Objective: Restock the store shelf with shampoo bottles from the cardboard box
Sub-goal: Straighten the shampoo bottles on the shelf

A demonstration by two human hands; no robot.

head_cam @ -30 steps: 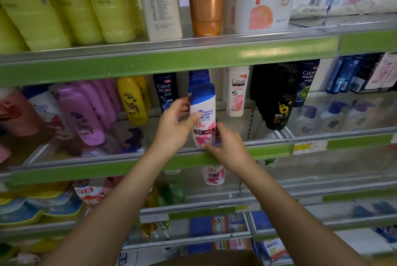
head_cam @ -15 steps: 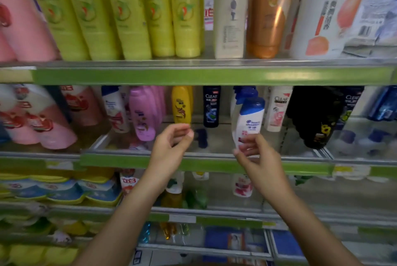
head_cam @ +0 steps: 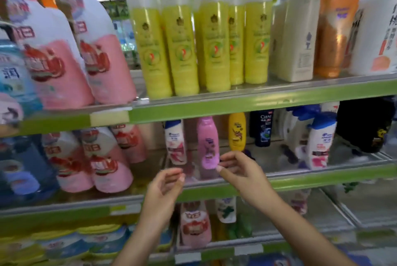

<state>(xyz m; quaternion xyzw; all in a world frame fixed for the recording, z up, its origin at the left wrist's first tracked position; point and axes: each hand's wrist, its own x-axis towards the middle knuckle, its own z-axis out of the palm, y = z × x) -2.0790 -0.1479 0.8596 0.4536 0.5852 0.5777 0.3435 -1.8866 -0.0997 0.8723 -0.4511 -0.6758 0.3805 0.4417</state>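
On the far left of the middle shelf stand large pink-and-white plastic bottles with red fruit labels (head_cam: 107, 167), packed close together. To their right, a small white bottle with a blue cap and pink label (head_cam: 175, 142) stands upright, just beside a slim pink plastic bottle (head_cam: 208, 143). The left hand (head_cam: 165, 190) hovers in front of the green-edged metal shelf (head_cam: 300, 179), fingers loosely curled and holding nothing. The right hand (head_cam: 240, 171) is raised near the base of the pink bottle, fingers relaxed and empty; whether a fingertip touches it is unclear. Further right come a yellow bottle (head_cam: 237, 131) and a dark blue CLEAR bottle (head_cam: 263, 128). The white shampoo bottle with a blue cap (head_cam: 321, 141) stands upright on the shelf, well apart from both hands.
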